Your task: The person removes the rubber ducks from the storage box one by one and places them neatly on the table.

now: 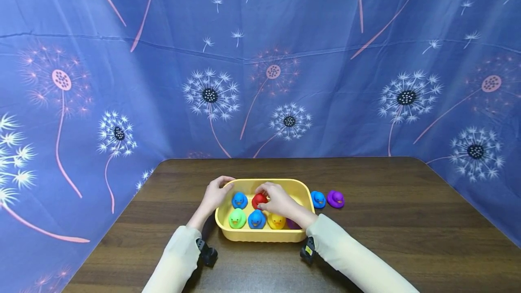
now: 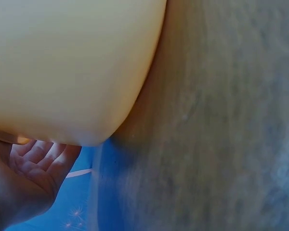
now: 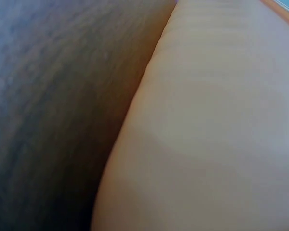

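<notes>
A yellow plastic basin [image 1: 264,236] with rounded corners sits on the table, several rubber ducks inside it. At its far left corner my left hand [image 1: 213,194] grips the rim; the left wrist view shows the fingers [image 2: 44,159] against the outside of the wall. My right hand [image 1: 278,199] reaches in over the right side and pinches a red duck [image 1: 258,199]. Left of that sits a blue duck [image 1: 239,200]. Along the near side are a green duck [image 1: 237,218], another blue duck [image 1: 256,219], a yellow duck [image 1: 276,221] and a purple duck [image 1: 292,224], partly hidden under my right wrist.
Just right of the basin, a blue duck [image 1: 319,199] and a purple duck [image 1: 335,199] stand on the brown wooden table [image 1: 399,225]. Behind the table hangs a blue cloth [image 1: 333,80] with dandelion prints. The right wrist view is filled by the basin's outer wall [image 3: 207,125] and the tabletop.
</notes>
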Demonstrator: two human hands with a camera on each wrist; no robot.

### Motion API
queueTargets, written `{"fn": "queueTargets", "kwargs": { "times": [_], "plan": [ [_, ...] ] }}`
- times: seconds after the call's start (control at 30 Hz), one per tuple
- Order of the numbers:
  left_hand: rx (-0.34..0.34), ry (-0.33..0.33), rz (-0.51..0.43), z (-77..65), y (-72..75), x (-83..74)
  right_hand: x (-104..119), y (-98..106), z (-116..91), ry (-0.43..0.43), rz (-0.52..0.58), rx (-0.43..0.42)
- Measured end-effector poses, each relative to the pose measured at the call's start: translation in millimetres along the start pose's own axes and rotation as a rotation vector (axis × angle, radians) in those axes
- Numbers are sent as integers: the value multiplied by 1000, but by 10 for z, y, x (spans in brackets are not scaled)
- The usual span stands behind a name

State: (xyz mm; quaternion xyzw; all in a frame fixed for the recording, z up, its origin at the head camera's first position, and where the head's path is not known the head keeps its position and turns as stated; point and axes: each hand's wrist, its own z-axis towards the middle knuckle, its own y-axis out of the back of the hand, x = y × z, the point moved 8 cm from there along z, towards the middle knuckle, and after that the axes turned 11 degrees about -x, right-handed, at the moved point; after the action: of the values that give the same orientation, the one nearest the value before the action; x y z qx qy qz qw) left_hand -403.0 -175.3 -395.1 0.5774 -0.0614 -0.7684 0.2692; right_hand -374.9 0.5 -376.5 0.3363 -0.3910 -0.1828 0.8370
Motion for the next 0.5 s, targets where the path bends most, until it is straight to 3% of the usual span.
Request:
{"fn": "queueTargets", "kwargs": {
  "times": [0.5],
  "plan": [
    [6, 4, 2, -2, -10, -5, -35, 1, -10, -56, -15, 23]
  ]
}}
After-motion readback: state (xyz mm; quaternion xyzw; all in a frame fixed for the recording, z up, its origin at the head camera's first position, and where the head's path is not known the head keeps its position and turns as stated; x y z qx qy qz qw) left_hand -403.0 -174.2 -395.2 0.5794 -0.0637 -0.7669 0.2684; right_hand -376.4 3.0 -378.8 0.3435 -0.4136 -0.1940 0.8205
